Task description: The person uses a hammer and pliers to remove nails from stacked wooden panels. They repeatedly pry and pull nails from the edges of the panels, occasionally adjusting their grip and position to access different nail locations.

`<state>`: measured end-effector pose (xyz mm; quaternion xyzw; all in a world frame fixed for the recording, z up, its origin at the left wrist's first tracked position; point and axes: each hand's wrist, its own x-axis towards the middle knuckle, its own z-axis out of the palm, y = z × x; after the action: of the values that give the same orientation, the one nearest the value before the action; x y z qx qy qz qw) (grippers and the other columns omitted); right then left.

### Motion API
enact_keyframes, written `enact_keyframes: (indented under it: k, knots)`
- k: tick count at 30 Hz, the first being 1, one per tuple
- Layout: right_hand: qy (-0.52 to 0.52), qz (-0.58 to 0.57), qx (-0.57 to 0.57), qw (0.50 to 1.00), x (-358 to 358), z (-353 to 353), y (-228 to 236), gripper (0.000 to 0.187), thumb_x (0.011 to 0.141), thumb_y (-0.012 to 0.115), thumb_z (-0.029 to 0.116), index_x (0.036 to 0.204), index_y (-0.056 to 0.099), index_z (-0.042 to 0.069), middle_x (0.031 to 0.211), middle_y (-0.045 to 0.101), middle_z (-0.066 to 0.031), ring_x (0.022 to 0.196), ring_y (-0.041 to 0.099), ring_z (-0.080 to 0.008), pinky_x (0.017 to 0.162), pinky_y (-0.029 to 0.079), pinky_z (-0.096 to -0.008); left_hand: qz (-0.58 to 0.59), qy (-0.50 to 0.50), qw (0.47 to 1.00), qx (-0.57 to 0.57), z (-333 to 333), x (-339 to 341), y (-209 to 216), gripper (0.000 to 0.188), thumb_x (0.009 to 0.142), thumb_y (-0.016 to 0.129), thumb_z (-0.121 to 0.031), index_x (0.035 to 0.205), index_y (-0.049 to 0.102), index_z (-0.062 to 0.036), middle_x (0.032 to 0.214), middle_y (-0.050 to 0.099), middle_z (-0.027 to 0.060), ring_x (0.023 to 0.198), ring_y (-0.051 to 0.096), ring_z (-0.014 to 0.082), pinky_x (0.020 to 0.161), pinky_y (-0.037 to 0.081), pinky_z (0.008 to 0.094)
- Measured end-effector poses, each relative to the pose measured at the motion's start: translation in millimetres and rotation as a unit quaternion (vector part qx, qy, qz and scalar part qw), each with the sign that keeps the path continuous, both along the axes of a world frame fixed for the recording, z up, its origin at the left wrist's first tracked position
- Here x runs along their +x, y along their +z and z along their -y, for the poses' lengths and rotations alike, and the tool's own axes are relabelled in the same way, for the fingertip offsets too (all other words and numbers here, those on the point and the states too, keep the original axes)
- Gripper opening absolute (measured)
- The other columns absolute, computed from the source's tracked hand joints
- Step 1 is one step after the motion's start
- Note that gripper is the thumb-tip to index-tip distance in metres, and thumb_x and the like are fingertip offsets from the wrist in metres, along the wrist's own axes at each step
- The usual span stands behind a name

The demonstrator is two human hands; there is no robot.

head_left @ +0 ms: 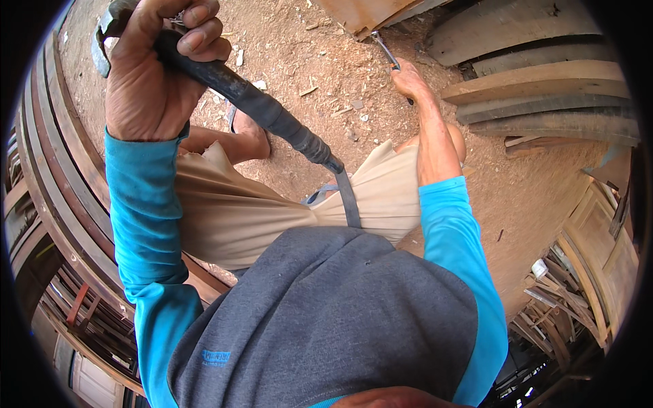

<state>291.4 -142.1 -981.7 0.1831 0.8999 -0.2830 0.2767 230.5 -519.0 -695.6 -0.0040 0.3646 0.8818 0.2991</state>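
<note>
Raised at the upper left, my left hand (pixel 153 92) is closed around a hammer (pixel 255 109) close to its worn grey metal head. The hammer's long handle, wrapped in black tape, slants down to the right over my lap. Farther off at the upper right, my right hand (pixel 413 85) grips a slim steel tool (pixel 386 50) with a dark end. Its tip meets the lower corner of a brown wooden board (pixel 364 15) at the top edge. I cannot make out the tool's exact kind, since my fingers cover part of it.
Curved-looking planks (pixel 537 81) lie stacked at the right. Long timbers (pixel 71 156) and a rack of wood run along the left. Scrap wood (pixel 558 306) and a panelled door (pixel 598 231) lean at the lower right. Wood chips litter the earth floor (pixel 320 75).
</note>
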Motion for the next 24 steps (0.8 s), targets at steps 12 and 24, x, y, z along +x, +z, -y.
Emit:
enact_keyframes:
  k: [12, 24]
  knots:
    - [0.004, 0.044, -0.012, 0.999, -5, 6, 8, 0.043, 0.095, 0.047, 0.014, 0.137, 0.054, 0.009, 0.119, 0.067, -0.0175, 0.108, 0.066, -0.0283, 0.097, 0.051, -0.047, -0.002, 0.024, 0.999, -0.03, -2, 8, -9, 0.021, 0.098, 0.061, -0.02, 0.097, 0.054, -0.0003, 0.086, 0.05, 0.0037, 0.07, 0.048, 0.0099, 0.064, 0.041, 0.0246]
    - [-0.139, -0.128, -0.163, 0.968, 17, 1, 51, 0.032, 0.091, 0.045, 0.015, 0.118, 0.058, 0.003, 0.087, 0.063, -0.0096, 0.077, 0.063, -0.0202, 0.071, 0.052, -0.0387, 0.022, 0.043, 0.999, -0.021, -12, 9, -5, 0.016, 0.096, 0.062, -0.015, 0.094, 0.054, -0.0014, 0.084, 0.052, 0.0037, 0.067, 0.049, 0.0099, 0.063, 0.043, 0.0242]
